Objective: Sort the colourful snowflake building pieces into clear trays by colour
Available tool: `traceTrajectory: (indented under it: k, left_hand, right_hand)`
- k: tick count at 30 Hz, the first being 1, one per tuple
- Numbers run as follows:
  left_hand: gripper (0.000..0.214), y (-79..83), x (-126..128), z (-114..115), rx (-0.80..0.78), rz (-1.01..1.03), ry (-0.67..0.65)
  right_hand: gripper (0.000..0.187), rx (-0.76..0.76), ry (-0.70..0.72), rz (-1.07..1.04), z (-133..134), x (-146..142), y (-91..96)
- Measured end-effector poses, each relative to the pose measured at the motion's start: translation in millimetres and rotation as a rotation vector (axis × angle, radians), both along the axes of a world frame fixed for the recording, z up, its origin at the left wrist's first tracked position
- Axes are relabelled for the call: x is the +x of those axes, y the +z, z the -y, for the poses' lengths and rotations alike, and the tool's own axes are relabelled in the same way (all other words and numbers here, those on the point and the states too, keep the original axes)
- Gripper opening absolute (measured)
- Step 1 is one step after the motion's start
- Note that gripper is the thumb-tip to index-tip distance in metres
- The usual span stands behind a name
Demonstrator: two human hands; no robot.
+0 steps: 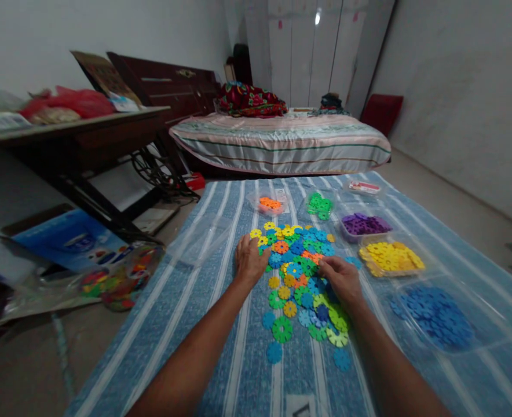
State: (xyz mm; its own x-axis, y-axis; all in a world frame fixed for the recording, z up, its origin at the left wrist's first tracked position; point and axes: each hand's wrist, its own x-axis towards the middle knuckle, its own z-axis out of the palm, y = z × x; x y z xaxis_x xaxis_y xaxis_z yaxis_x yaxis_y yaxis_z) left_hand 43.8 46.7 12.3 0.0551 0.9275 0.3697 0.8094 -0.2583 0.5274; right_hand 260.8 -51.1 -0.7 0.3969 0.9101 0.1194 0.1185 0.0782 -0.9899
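A loose heap of notched plastic discs (282, 329) in green, blue, yellow and orange lies on the striped cloth in front of me. My left hand (251, 259) rests at the heap's left edge, fingers apart, close to some yellow discs (262, 240). On the right side, my right hand (342, 281) has its thumb and forefinger together at an orange disc (311, 256), apparently pinching its edge. Its other fingers are curled and partly hidden. Sorted discs fill clear tubs to the right: blue discs (434, 317), yellow discs (392, 258) and purple discs (364, 224).
Behind the heap stand tubs of orange discs (270, 204) and green discs (320, 205), plus a tub with a red-and-white label (364, 187). A clear plastic bag (201, 237) lies left. Beyond are a bed (282, 142) and a sewing-machine table (152, 114).
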Motion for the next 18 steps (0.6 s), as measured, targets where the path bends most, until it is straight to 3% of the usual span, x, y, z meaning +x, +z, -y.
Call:
traceTrajectory:
  k: [4, 8, 13, 18]
  left_hand:
    - [0.034, 0.7, -1.4, -32.1, -0.091, 0.013, 0.110]
    - [0.033, -3.0, 8.1, -30.8, -0.100, -0.013, 0.042]
    - [0.039, -13.0, 20.0, 10.6, -0.065, -0.059, -0.219]
    - [0.041, -8.6, 29.0, 66.4, -0.117, 0.069, -0.399]
  right_hand:
    - [0.028, -0.012, -0.013, 0.009, 0.7, -0.8, 1.0]
    - [0.029, -0.023, -0.007, 0.006, 0.6, -1.5, -0.3]
    - [0.031, -0.025, -0.013, -0.004, -0.1, -1.6, -3.7]
    - [0.030, 0.001, 0.008, -0.036, 0.8, -1.7, -5.0]
